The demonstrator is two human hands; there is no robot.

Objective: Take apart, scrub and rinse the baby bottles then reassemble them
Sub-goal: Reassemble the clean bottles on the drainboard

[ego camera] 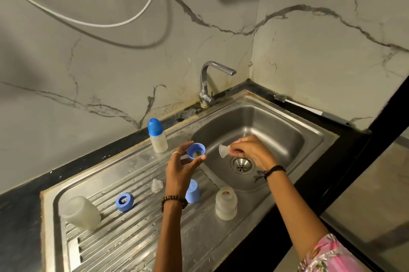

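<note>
Left hand (pixel 180 168) clamps the blue plastic screw ring (pixel 196 150), right hand (pixel 249 150) pinches the clear silicone teat (pixel 223 150); keep both over the steel sink (pixel 287 130)

Sink basin (pixel 276 125) at right of the tabletop (pixel 26 216), drainboard (pixel 132 238) at left. Tap (pixel 207 85) behind basin, at back edge. Brush (pixel 309 109) along back-right edge. On drainboard: capped bottle (pixel 157 136) at back; open bottle (pixel 80 213) lying at left; ring (pixel 124 202) and nipple (pixel 156 185) mid-board; cap (pixel 192 192) right of them; second open bottle (pixel 226 203) upright at front, near basin.
</note>
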